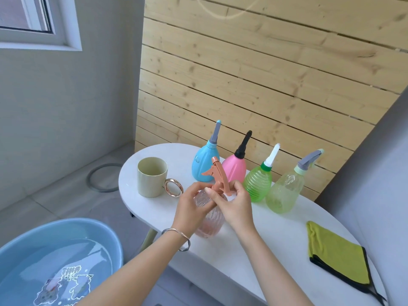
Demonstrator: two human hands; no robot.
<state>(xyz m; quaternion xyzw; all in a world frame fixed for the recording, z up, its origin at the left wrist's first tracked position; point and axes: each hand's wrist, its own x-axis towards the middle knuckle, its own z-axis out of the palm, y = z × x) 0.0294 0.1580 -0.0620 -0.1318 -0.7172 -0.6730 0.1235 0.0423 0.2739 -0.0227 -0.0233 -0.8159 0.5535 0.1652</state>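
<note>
The left hand (191, 203) grips the clear pink spray bottle (209, 221) standing on the white counter (254, 250). The right hand (235, 203) curls its fingers (212, 193) round the orange trigger head (217, 175) (just above the bottle's neck).

A translucent pink plastic spray bottle (209, 226), ribbed and glossy, is seen near the middle, topped by a matt orange plastic trigger head (220, 177). Beneath it a smooth, matt white oval tabletop (287, 228) is shown. At the left, a matt beige mug (152, 176) is fitted with a polished rose-gold metal ring handle (173, 188). A fuzzy yellow-green cloth with black edging (337, 252) is laid near right. Rough, knotty bare wooden planks (265, 74) are seen behind.
</note>
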